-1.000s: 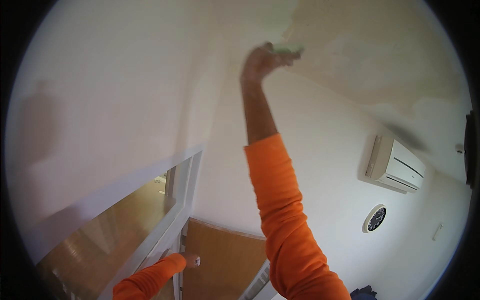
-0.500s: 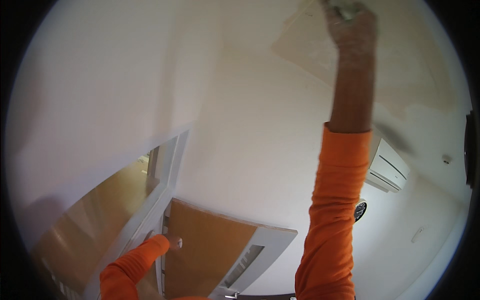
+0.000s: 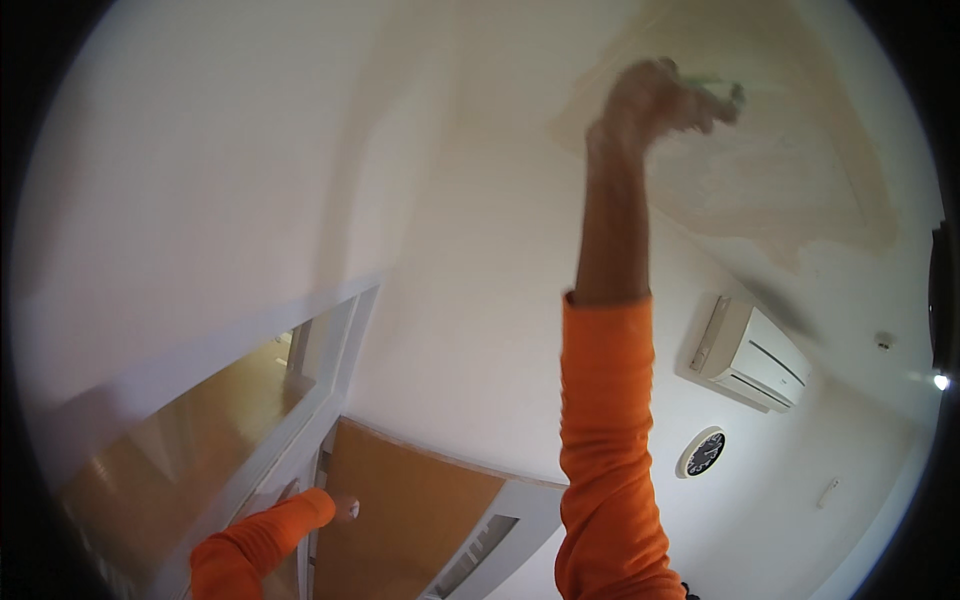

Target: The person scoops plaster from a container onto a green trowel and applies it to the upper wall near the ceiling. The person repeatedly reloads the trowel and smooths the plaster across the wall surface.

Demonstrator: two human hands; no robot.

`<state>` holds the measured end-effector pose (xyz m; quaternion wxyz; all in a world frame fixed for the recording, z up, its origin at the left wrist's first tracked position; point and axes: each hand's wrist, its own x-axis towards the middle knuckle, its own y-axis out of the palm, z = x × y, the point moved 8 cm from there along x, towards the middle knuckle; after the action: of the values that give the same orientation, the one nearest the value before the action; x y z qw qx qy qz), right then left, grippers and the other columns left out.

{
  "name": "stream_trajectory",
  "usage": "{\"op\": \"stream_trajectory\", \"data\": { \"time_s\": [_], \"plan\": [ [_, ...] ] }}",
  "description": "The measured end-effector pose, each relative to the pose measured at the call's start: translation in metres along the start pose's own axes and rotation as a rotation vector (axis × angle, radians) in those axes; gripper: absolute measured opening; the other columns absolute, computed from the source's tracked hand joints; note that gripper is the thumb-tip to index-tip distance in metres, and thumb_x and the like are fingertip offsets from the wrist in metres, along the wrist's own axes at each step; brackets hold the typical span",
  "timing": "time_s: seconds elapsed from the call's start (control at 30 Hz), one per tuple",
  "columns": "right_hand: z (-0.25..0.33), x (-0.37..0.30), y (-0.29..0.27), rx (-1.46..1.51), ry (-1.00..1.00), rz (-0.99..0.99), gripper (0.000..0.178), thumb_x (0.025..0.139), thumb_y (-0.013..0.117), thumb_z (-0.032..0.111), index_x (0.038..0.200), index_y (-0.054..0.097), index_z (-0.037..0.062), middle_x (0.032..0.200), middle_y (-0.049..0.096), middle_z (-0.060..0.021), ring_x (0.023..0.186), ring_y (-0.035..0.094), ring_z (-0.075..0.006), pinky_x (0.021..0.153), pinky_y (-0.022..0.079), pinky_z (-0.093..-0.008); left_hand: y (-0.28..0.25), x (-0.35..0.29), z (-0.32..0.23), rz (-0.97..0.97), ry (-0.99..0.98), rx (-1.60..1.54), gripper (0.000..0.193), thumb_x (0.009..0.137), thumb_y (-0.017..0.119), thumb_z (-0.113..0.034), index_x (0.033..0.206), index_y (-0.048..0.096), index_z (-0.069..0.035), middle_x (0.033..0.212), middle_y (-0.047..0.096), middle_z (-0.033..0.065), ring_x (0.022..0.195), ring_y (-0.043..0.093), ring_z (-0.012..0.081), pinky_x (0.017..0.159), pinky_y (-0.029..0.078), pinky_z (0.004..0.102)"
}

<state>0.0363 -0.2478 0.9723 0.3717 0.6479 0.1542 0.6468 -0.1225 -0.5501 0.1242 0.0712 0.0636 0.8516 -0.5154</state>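
Note:
My right hand point(image 3: 665, 100) reaches up against the ceiling, bent to the right at the wrist, its fingers closed. Something thin and pale green shows along the fingers, but blur hides what it is. Around and behind the hand, a tan patch point(image 3: 860, 200) with whitish smears covers part of the pale ceiling. Low on the left, my left hand point(image 3: 344, 508) sticks out of its orange sleeve, in front of a brown door panel point(image 3: 410, 500). A small white spot shows at its tip. Its fingers cannot be made out, nor whether it touches the door.
A white air conditioner point(image 3: 765, 350) hangs high on the wall at right, with a round black clock point(image 3: 707, 453) below it. A pale door frame point(image 3: 345, 340) with a glazed opening point(image 3: 200, 430) runs along the left. A small round fitting point(image 3: 884, 341) sits at far right.
My right hand has swung left and lower in the picture, its wrist now bent rightward. More of the tan patch and the whole clock have come into sight. My left hand has barely moved.

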Motion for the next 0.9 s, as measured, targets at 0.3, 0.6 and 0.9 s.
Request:
{"op": "stream_trajectory", "data": {
  "time_s": [0.3, 0.6, 0.9],
  "plan": [
    [0.109, -0.097, 0.075, 0.075, 0.117, 0.041, 0.059, 0.1, 0.04, 0.022, 0.141, 0.023, -0.0158, 0.144, 0.026, -0.0423, 0.128, 0.043, -0.0509, 0.098, 0.046, -0.0533, -0.009, -0.023, -0.014, -0.001, -0.096, -0.045, 0.029, 0.081, 0.066, -0.025, 0.107, 0.069, -0.011, 0.099, 0.072, 0.0109, 0.092, 0.068, 0.0267, 0.08, 0.051, 0.0401],
    [-0.065, -0.093, 0.077, 1.328, 1.175, 0.271, 0.054, 0.092, 0.043, 0.006, 0.143, 0.029, 0.0135, 0.133, 0.035, -0.013, 0.118, 0.043, -0.0302, 0.104, 0.047, -0.0506, 0.001, -0.008, -0.001, 0.004, -0.081, -0.02, 0.03, 0.083, 0.064, -0.024, 0.109, 0.068, -0.011, 0.099, 0.072, 0.0087, 0.09, 0.068, 0.0235, 0.08, 0.052, 0.039],
    [-0.001, 0.022, 0.005, 1.618, 0.914, 0.401, 0.049, 0.094, 0.043, 0.01, 0.138, 0.029, -0.0043, 0.132, 0.033, -0.0231, 0.122, 0.041, -0.0397, 0.105, 0.044, -0.0626, -0.007, -0.008, 0.009, 0.034, -0.147, -0.109, 0.028, 0.086, 0.063, -0.028, 0.107, 0.068, -0.011, 0.091, 0.073, 0.0064, 0.079, 0.068, 0.018, 0.072, 0.053, 0.0348]
  ]
}}
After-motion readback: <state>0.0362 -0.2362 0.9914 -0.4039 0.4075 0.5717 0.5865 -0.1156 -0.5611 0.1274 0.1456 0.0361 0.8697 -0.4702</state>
